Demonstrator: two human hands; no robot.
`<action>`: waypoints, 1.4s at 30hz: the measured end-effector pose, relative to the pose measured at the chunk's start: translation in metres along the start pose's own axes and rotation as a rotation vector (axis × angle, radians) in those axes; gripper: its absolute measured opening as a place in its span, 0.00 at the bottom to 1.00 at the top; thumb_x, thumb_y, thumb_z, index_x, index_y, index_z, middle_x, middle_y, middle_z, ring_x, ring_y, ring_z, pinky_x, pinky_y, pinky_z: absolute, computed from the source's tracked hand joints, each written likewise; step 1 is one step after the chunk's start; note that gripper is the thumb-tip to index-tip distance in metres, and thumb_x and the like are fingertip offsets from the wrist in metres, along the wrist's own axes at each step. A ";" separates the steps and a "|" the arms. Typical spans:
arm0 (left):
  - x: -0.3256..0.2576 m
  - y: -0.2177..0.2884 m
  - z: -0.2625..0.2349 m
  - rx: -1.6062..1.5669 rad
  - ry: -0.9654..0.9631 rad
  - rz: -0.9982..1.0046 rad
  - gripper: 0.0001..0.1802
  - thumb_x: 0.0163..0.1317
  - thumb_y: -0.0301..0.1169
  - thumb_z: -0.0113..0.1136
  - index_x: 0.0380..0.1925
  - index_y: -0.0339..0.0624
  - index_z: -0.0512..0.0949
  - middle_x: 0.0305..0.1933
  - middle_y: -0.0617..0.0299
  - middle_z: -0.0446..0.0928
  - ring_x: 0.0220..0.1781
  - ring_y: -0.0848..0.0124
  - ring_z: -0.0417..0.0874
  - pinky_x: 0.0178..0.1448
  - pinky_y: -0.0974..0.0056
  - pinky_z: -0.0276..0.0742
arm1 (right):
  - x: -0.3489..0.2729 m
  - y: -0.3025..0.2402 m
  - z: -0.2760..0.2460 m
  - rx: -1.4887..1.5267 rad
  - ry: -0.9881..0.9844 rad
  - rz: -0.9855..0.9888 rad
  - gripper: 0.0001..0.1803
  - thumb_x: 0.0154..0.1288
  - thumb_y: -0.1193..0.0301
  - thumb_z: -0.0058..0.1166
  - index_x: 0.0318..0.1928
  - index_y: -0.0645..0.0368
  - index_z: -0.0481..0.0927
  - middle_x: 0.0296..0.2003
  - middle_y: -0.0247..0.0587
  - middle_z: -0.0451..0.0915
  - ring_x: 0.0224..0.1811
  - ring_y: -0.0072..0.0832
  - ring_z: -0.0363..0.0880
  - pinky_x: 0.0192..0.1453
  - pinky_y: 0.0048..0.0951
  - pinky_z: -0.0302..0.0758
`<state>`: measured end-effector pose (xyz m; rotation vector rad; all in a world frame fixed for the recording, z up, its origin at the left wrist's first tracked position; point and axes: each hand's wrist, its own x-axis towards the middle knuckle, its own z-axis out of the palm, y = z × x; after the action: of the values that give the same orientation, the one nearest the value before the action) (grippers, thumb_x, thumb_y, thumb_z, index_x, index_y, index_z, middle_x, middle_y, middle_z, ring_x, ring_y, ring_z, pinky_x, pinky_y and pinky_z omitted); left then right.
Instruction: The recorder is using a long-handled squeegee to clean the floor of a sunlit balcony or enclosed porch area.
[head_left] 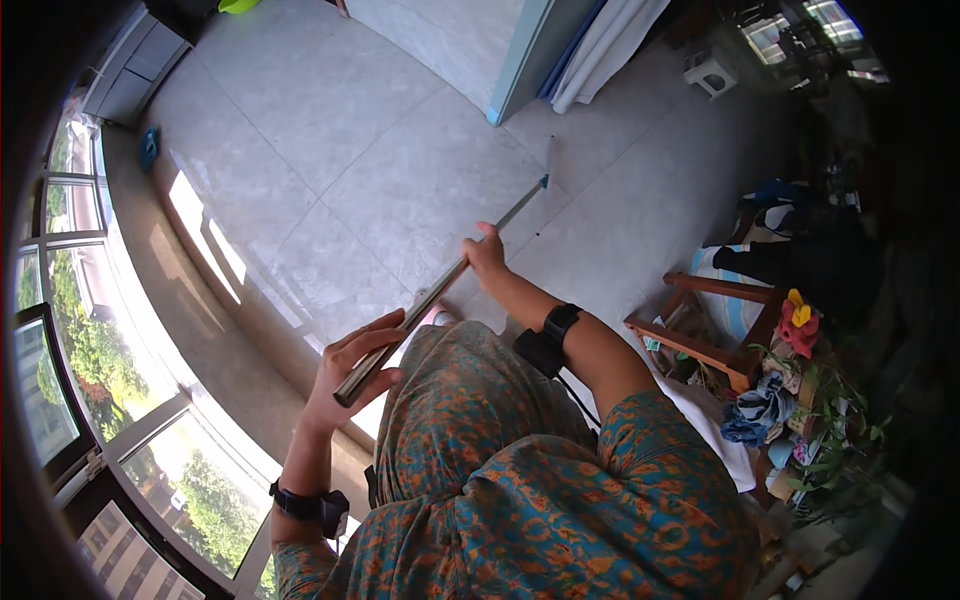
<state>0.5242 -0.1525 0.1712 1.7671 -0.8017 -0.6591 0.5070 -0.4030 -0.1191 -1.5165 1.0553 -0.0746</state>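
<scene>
A floor squeegee (515, 208) with a long metal pole slants from my lap toward the far right, its thin pale head against the grey floor. Wrapped round the middle of the pole is my right hand (486, 255), thumb stretched along it. Near the pole's upper end, my left hand (348, 375) holds it between thumb and fairly straight fingers. A blue joint (545, 182) links pole and head. The head's outline is faint, so its exact kind is hard to make out. Black bands with small boxes sit on both my arms.
Windows (170, 460) and a curved sill (165, 290) run along the left. A wall corner (497, 110) juts in ahead, beside hanging white cloth (605, 50). A white stool (710, 72) stands far right. Nearer right are a wooden frame (690, 342), cloths and plants (845, 440).
</scene>
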 end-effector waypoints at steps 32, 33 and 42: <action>0.274 -0.053 0.101 -0.390 0.493 -0.409 0.14 0.63 0.34 0.62 0.44 0.36 0.80 0.28 0.62 0.80 0.34 0.80 0.78 0.39 0.74 0.72 | 0.245 -0.117 -0.116 0.043 -0.287 0.253 0.14 0.57 0.68 0.56 0.27 0.67 0.71 0.18 0.44 0.76 0.15 0.29 0.76 0.16 0.29 0.77; 0.272 -0.051 0.101 -0.416 0.559 -0.464 0.15 0.63 0.35 0.61 0.44 0.36 0.80 0.29 0.61 0.80 0.36 0.80 0.77 0.40 0.74 0.72 | 0.239 -0.115 -0.113 0.038 -0.294 0.264 0.14 0.57 0.68 0.56 0.27 0.67 0.71 0.18 0.44 0.76 0.15 0.29 0.76 0.16 0.29 0.77; 0.175 -0.043 0.120 -0.591 0.876 -0.600 0.21 0.69 0.39 0.52 0.48 0.27 0.74 0.47 0.49 0.79 0.51 0.64 0.81 0.61 0.61 0.73 | 0.165 -0.090 -0.069 -0.265 -0.422 0.230 0.16 0.63 0.65 0.56 0.36 0.67 0.68 0.23 0.45 0.79 0.18 0.27 0.78 0.18 0.28 0.79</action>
<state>0.5520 -0.3483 0.0829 1.4930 0.4990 -0.3615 0.6130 -0.5727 -0.1100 -1.5439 0.9104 0.5429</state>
